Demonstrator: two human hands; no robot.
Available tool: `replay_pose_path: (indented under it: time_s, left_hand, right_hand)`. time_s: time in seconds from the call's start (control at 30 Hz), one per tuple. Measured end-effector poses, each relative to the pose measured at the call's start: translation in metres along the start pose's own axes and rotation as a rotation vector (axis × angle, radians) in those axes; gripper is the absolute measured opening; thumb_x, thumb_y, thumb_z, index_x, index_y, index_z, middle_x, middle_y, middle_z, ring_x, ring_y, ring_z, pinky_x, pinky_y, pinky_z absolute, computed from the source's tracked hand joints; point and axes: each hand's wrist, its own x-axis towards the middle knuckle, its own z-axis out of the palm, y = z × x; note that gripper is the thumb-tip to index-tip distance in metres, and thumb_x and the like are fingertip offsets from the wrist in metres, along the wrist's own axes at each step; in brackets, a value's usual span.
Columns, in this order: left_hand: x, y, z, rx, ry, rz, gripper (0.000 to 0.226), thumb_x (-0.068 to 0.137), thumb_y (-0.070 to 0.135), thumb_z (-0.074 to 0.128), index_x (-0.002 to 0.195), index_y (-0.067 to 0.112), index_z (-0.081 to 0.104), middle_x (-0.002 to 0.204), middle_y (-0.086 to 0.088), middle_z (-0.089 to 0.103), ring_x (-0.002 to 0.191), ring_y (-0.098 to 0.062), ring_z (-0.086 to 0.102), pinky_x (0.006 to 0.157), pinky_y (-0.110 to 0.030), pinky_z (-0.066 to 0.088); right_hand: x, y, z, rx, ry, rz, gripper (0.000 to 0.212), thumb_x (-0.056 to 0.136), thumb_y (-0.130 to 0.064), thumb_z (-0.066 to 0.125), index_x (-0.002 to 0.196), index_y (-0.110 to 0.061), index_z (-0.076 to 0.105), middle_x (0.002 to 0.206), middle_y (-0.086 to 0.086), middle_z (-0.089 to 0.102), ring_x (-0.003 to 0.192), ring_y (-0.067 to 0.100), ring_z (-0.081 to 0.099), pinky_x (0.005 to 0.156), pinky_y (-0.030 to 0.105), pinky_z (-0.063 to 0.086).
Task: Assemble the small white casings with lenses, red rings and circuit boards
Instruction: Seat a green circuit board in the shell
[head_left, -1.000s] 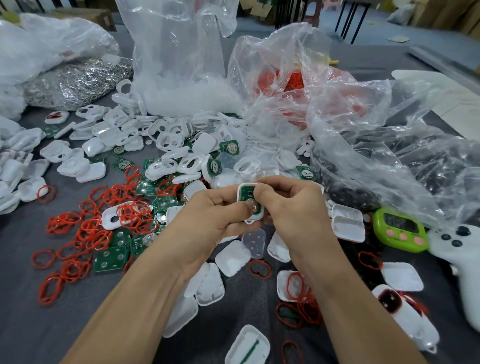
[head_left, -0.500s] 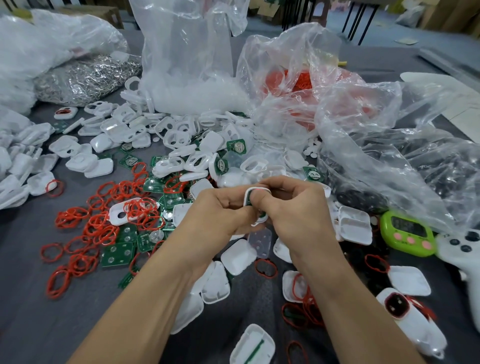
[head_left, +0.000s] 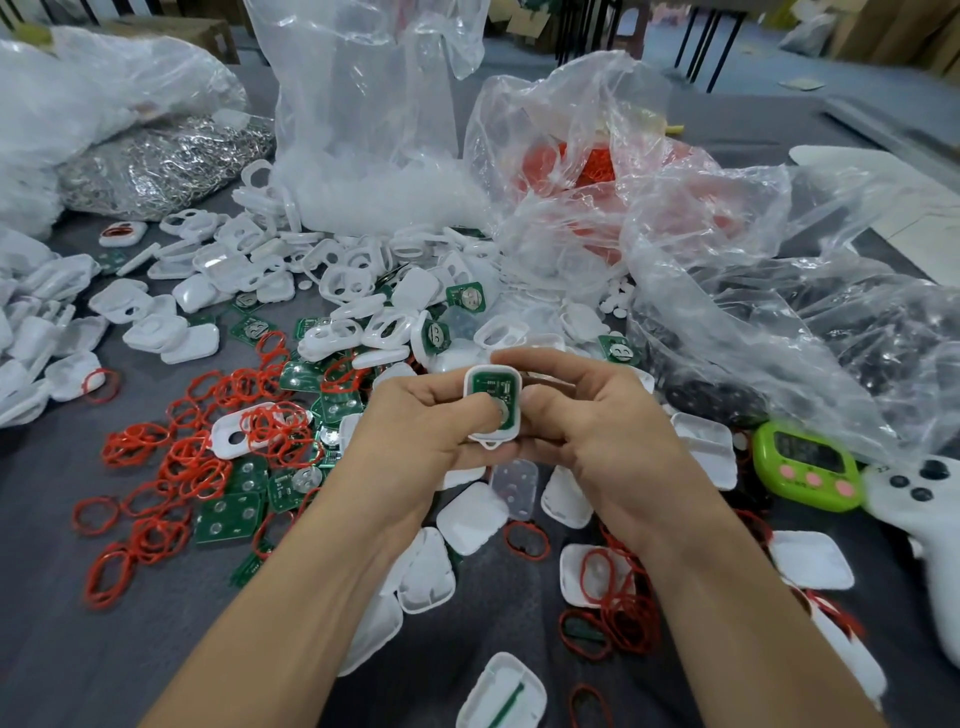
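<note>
A small white casing (head_left: 491, 378) with a green circuit board inside is held upright between both hands at the centre of the head view. My left hand (head_left: 415, 431) grips its left side, with the thumb pressing on the board's lower part. My right hand (head_left: 592, 421) grips its right side, fingers curled behind it. Loose red rings (head_left: 197, 457), green circuit boards (head_left: 228, 519) and white casings (head_left: 182, 338) lie scattered over the grey table (head_left: 62, 623) to the left and below. A clear lens piece (head_left: 514, 486) lies just under my hands.
Several clear plastic bags (head_left: 363, 130) stand at the back and right, one with red rings (head_left: 582, 161), one with dark parts (head_left: 831, 353). A bag of metal clips (head_left: 156, 166) is back left. A green timer (head_left: 805, 465) and a white controller (head_left: 924, 499) lie right.
The casing was tipped and half hidden by my fingers half a second ago; now it faces me with the board showing. Both hands stay at the centre.
</note>
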Motion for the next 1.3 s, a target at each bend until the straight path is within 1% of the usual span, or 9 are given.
replay_pose_path:
  time_s: [0.3, 0.47, 0.6, 0.73, 0.87, 0.93, 1.07, 1.23, 1.3]
  left_hand:
    - [0.000, 0.001, 0.003, -0.041, 0.014, -0.019, 0.026, 0.092, -0.009, 0.061, 0.102, 0.005, 0.081, 0.100, -0.021, 0.077, 0.096, -0.030, 0.076, 0.074, -0.027, 0.061]
    - [0.000, 0.003, 0.003, -0.098, 0.033, -0.079, 0.025, 0.092, -0.010, 0.060, 0.104, 0.003, 0.078, 0.099, -0.016, 0.079, 0.092, -0.024, 0.077, 0.068, -0.024, 0.060]
    - [0.000, 0.006, 0.000, -0.165, 0.022, -0.138, 0.026, 0.094, -0.010, 0.055, 0.108, 0.001, 0.074, 0.102, -0.015, 0.079, 0.086, -0.017, 0.078, 0.066, -0.023, 0.060]
    - [0.000, 0.008, -0.001, -0.204, 0.014, -0.155, 0.027, 0.094, -0.007, 0.053, 0.105, 0.000, 0.077, 0.105, -0.016, 0.078, 0.086, -0.018, 0.078, 0.067, -0.025, 0.061]
    - [0.003, 0.006, -0.001, -0.223, 0.030, -0.186, 0.033, 0.095, -0.002, 0.050, 0.089, 0.004, 0.082, 0.104, -0.018, 0.078, 0.089, -0.023, 0.078, 0.066, -0.028, 0.061]
    - [0.004, 0.006, -0.001, -0.244, 0.059, -0.202, 0.028, 0.096, -0.002, 0.051, 0.094, 0.000, 0.079, 0.104, -0.020, 0.077, 0.091, -0.025, 0.078, 0.063, -0.028, 0.061]
    - [0.001, 0.009, -0.002, -0.229, 0.054, -0.187, 0.020, 0.097, -0.004, 0.055, 0.111, -0.003, 0.069, 0.105, -0.018, 0.078, 0.093, -0.025, 0.078, 0.064, -0.028, 0.062]
    - [-0.003, 0.011, 0.001, -0.171, 0.045, -0.168, 0.023, 0.096, -0.007, 0.057, 0.112, 0.002, 0.071, 0.098, -0.014, 0.079, 0.088, -0.023, 0.078, 0.065, -0.029, 0.063]
    - [-0.003, 0.011, 0.002, -0.156, 0.042, -0.159, 0.023, 0.096, -0.008, 0.058, 0.111, 0.003, 0.071, 0.097, -0.014, 0.079, 0.088, -0.023, 0.078, 0.065, -0.030, 0.063]
  right_hand:
    - [0.000, 0.000, 0.002, 0.013, 0.046, 0.010, 0.026, 0.098, 0.005, 0.058, 0.110, -0.009, 0.076, 0.099, 0.014, 0.079, 0.082, 0.023, 0.075, 0.072, 0.036, 0.065]
    - [0.001, -0.007, -0.011, -0.053, 0.265, -0.109, 0.027, 0.097, 0.006, 0.058, 0.100, -0.011, 0.078, 0.098, 0.007, 0.079, 0.077, 0.022, 0.077, 0.068, 0.028, 0.061]
    - [0.002, -0.016, -0.035, -0.525, 0.559, -0.258, 0.031, 0.091, -0.003, 0.064, 0.086, -0.029, 0.080, 0.080, -0.011, 0.078, 0.071, 0.010, 0.074, 0.072, 0.032, 0.063]
    - [0.005, -0.023, -0.030, -0.954, 0.469, -0.305, 0.025, 0.087, -0.010, 0.071, 0.094, -0.031, 0.081, 0.070, -0.026, 0.064, 0.065, -0.015, 0.060, 0.068, 0.002, 0.049]
    - [0.019, -0.027, -0.012, -1.171, 0.359, -0.309, 0.026, 0.086, -0.016, 0.077, 0.108, -0.031, 0.079, 0.111, -0.003, 0.073, 0.093, 0.008, 0.067, 0.098, 0.029, 0.053]
    - [0.026, -0.027, -0.007, -1.226, 0.317, -0.270, 0.025, 0.085, -0.020, 0.077, 0.108, -0.029, 0.079, 0.117, 0.003, 0.074, 0.108, 0.019, 0.066, 0.099, 0.032, 0.052]
    - [0.027, -0.028, -0.009, -1.211, 0.356, -0.263, 0.004, 0.085, -0.020, 0.079, 0.084, -0.023, 0.082, 0.087, -0.001, 0.077, 0.085, 0.018, 0.071, 0.080, 0.030, 0.058]
    - [0.016, -0.031, -0.030, -1.045, 0.492, -0.306, 0.022, 0.090, -0.017, 0.069, 0.071, -0.028, 0.070, 0.066, -0.012, 0.070, 0.063, 0.005, 0.067, 0.060, 0.018, 0.053]
    - [0.009, -0.030, -0.032, -0.776, 0.448, -0.280, 0.022, 0.094, -0.016, 0.061, 0.075, -0.025, 0.068, 0.070, -0.008, 0.072, 0.063, 0.010, 0.071, 0.061, 0.028, 0.061]
